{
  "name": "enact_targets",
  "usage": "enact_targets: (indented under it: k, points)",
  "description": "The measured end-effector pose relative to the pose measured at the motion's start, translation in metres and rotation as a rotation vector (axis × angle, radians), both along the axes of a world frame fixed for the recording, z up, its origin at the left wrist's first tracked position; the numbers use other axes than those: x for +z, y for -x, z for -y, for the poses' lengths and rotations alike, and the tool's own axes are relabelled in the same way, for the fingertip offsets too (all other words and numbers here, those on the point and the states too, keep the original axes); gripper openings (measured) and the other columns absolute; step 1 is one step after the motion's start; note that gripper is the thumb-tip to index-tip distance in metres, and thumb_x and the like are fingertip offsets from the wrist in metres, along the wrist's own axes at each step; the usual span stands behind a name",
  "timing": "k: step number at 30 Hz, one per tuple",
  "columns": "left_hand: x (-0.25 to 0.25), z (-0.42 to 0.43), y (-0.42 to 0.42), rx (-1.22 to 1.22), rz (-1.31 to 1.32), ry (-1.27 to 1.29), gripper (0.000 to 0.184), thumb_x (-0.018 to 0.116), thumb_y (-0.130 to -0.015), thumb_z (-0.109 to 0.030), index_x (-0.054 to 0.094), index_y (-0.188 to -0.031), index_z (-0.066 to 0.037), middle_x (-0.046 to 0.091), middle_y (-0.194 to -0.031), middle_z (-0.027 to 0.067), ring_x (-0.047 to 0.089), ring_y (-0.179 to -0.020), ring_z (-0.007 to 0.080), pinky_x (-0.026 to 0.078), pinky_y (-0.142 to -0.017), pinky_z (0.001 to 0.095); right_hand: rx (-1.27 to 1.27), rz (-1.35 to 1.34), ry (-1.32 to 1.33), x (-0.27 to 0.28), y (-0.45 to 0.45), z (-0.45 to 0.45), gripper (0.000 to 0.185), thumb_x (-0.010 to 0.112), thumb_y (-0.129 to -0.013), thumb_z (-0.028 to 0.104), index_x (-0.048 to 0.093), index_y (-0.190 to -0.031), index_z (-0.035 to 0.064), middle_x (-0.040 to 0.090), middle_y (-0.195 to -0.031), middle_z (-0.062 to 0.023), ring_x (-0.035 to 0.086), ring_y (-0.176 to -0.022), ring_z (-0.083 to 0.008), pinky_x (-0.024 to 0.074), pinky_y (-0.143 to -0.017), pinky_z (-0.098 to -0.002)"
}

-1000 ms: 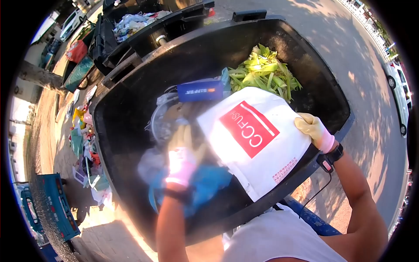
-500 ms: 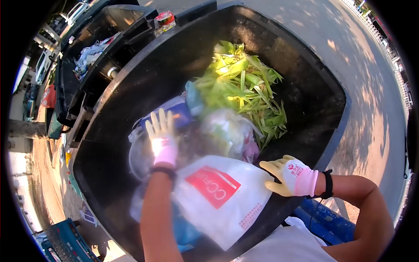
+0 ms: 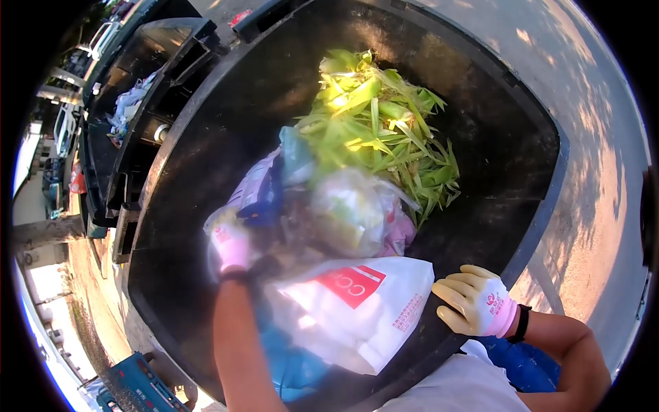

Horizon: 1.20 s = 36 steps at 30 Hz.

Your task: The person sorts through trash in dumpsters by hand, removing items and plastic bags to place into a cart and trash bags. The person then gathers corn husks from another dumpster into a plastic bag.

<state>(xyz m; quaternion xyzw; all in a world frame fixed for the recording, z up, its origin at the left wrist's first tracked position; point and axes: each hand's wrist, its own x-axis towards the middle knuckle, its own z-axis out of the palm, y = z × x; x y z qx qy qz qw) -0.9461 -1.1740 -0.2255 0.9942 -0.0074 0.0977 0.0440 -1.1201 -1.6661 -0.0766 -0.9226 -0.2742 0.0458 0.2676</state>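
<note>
My left hand (image 3: 230,240), in a cream-and-pink glove, is down in a large black bin (image 3: 182,158). It is at the lower end of a purple-and-blue plastic package (image 3: 252,182), by some clear plastic; its fingers look foreshortened and blurred, so their grip is unclear. My right hand (image 3: 476,299), in a matching glove, lies over the bin's near edge, fingers stretched out and holding nothing. Just left of it is a white plastic bag (image 3: 384,309) with a red printed square. Beyond the bag sit a clear bag of refuse (image 3: 350,209) and a heap of green corn husks (image 3: 384,123).
A light blue bag (image 3: 292,364) lies under the white one. To the left stands another dark bin (image 3: 161,89) with crumpled plastic in it. A teal vehicle (image 3: 141,384) is at lower left, and paved ground (image 3: 583,137) runs along the right.
My left hand has moved left and down from a spread pose, and the purple-and-blue package has turned more upright. The white bag's upper part has folded over. My right hand has settled at the rim.
</note>
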Motion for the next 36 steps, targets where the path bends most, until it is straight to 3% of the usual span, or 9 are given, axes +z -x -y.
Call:
enact_targets:
  k: [3, 8, 13, 15, 16, 17, 26, 31, 36]
  points:
    - [0.006, -0.019, 0.024, 0.22, -0.005, 0.488, 0.021, 0.072, -0.082, 0.002, 0.074, -0.101, -0.006, 0.076, -0.103, 0.0189, 0.071, -0.098, 0.0408, 0.056, -0.092, 0.0434, -0.004, 0.0, -0.009, -0.002, 0.001, -0.001, 0.027, 0.074, -0.083, 0.02, 0.075, -0.105, 0.0042, 0.079, -0.096, -0.0144, 0.075, -0.086, -0.0305, 0.0591, -0.088, -0.043]
    - [0.051, -0.026, 0.077, 0.489, 0.013, 0.751, 0.016, 0.063, -0.092, 0.01, 0.072, -0.1, 0.0, 0.072, -0.085, 0.0003, 0.066, -0.077, 0.007, 0.054, -0.074, 0.0256, -0.008, 0.014, -0.008, 0.001, 0.003, -0.006, 0.025, 0.074, -0.083, 0.017, 0.074, -0.104, 0.0047, 0.079, -0.096, -0.014, 0.076, -0.087, -0.0303, 0.059, -0.086, -0.0428]
    - [0.095, -0.076, 0.119, 0.567, -0.038, 1.127, 0.018, 0.074, -0.089, 0.006, 0.071, -0.102, -0.007, 0.071, -0.085, -0.0036, 0.057, -0.067, 0.0016, 0.043, -0.06, 0.0195, 0.013, 0.025, 0.013, 0.003, 0.004, -0.009, 0.025, 0.073, -0.08, 0.015, 0.073, -0.102, 0.0033, 0.078, -0.095, -0.0147, 0.074, -0.083, -0.033, 0.0583, -0.083, -0.0428]
    - [0.115, -0.081, 0.127, 0.582, -0.052, 1.127, 0.008, 0.067, -0.093, 0.002, 0.068, -0.1, -0.002, 0.073, -0.087, 0.005, 0.066, -0.071, 0.0088, 0.054, -0.069, 0.023, 0.025, 0.027, 0.019, 0.004, 0.004, -0.011, 0.025, 0.073, -0.08, 0.014, 0.073, -0.102, 0.0029, 0.078, -0.094, -0.0152, 0.073, -0.082, -0.0333, 0.0579, -0.082, -0.0429]
    - [0.132, -0.075, 0.129, 0.592, -0.046, 1.137, 0.011, 0.068, -0.093, 0.004, 0.067, -0.101, -0.003, 0.073, -0.088, 0.0043, 0.066, -0.071, 0.0091, 0.054, -0.068, 0.0235, 0.035, 0.055, 0.01, 0.004, 0.004, -0.013, 0.025, 0.073, -0.079, 0.012, 0.072, -0.102, 0.002, 0.077, -0.094, -0.016, 0.073, -0.08, -0.0338, 0.0574, -0.081, -0.0431]
    - [0.124, -0.095, 0.135, 0.566, -0.017, 1.169, 0.016, 0.075, -0.091, 0.0, 0.071, -0.102, -0.01, 0.071, -0.087, -0.0052, 0.058, -0.068, 0.0017, 0.041, -0.061, 0.018, 0.036, 0.059, 0.001, 0.004, 0.004, -0.014, 0.024, 0.072, -0.079, 0.011, 0.072, -0.101, 0.0018, 0.077, -0.094, -0.0162, 0.072, -0.08, -0.034, 0.0573, -0.08, -0.043]
    - [0.187, -0.101, 0.199, 0.448, 0.048, 1.558, 0.016, 0.058, -0.097, -0.006, 0.066, -0.111, -0.008, 0.069, -0.094, -0.0008, 0.067, -0.077, 0.0082, 0.058, -0.078, 0.023, 0.002, -0.132, -0.1, 0.017, 0.006, -0.012, 0.031, 0.075, -0.084, 0.012, 0.073, -0.111, -0.0027, 0.077, -0.102, -0.0192, 0.072, -0.088, -0.0409, 0.0584, -0.084, -0.0453]
    - [0.199, -0.101, 0.251, 0.261, 0.235, 1.505, 0.023, 0.046, -0.106, -0.014, 0.066, -0.115, -0.004, 0.062, -0.119, 0.0018, 0.062, -0.104, 0.011, 0.051, -0.096, 0.0266, 0.023, -0.596, -0.246, 0.046, -0.06, -0.027, 0.084, 0.072, -0.089, 0.011, 0.035, -0.163, 0.0001, 0.052, -0.158, -0.0167, 0.05, -0.146, -0.0246, 0.0394, -0.12, -0.0421]
    - [0.204, -0.111, 0.289, 0.217, 0.397, 1.526, 0.032, 0.044, -0.113, -0.026, 0.06, -0.13, -0.004, 0.067, -0.124, 0.0056, 0.064, -0.114, 0.017, 0.052, -0.103, 0.035, 0.301, -1.002, -0.556, -0.074, -0.137, -0.154, 0.084, 0.074, -0.099, 0.029, 0.029, -0.167, 0.0051, 0.038, -0.168, -0.0126, 0.038, -0.154, -0.0244, 0.0326, -0.125, -0.0447]
